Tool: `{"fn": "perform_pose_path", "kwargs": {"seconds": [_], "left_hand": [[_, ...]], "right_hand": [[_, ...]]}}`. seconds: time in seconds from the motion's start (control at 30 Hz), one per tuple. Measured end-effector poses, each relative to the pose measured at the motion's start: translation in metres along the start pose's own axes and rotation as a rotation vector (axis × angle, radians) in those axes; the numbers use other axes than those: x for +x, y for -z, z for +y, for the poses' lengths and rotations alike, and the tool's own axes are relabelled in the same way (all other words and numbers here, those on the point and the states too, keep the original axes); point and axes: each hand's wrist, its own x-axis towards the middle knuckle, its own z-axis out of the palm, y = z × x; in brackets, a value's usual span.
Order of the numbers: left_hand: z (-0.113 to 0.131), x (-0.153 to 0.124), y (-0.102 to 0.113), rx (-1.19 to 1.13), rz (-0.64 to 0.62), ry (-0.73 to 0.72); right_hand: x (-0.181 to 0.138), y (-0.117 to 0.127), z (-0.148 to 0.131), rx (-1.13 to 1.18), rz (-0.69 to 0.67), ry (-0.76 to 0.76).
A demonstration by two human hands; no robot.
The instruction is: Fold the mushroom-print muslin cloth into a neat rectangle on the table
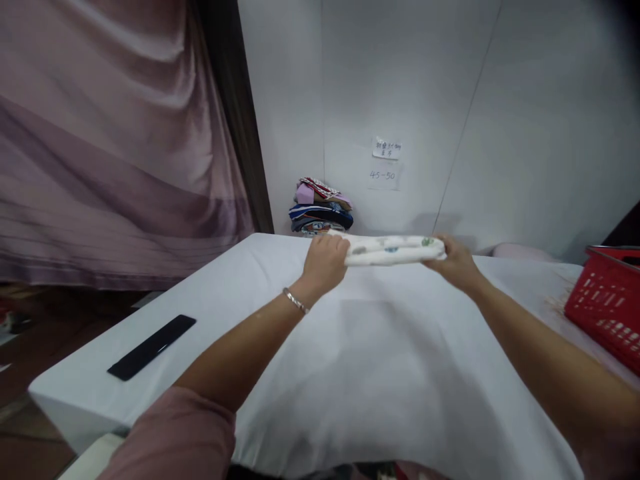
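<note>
A folded white cloth (395,251) with small green, blue and grey prints is stretched level between my two hands, raised over the far part of the white-covered table (390,360). My left hand (326,261), with a silver bracelet on the wrist, grips its left end. At the other end, my right hand (454,264) has its fingers closed round the cloth's edge. Whether the cloth is a garment or a plain piece of fabric cannot be made out.
Behind the cloth, a stack of folded clothes (321,207) stands against the wall. A dark flat phone-like object (153,347) lies on the table's left side. A red plastic basket (607,300) is at the right. A pink curtain (115,147) hangs at the left.
</note>
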Motion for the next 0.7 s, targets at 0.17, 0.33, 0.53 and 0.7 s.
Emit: {"fn": "perform_pose_path", "kwargs": {"seconds": [0.17, 0.33, 0.53, 0.7], "left_hand": [[0.035, -0.110, -0.071, -0.077, -0.281, -0.129], [0.049, -0.161, -0.100, -0.226, -0.384, -0.035], [0.037, -0.159, -0.080, -0.399, -0.413, -0.057], [0.030, -0.161, -0.075, -0.509, -0.385, 0.031]], "right_hand": [[-0.120, -0.056, 0.054, -0.120, -0.256, 0.058], [-0.186, -0.078, 0.071, -0.060, -0.349, -0.098], [-0.181, -0.056, 0.052, 0.106, -0.414, -0.326], [-0.181, -0.052, 0.034, 0.107, -0.344, -0.352]]}}
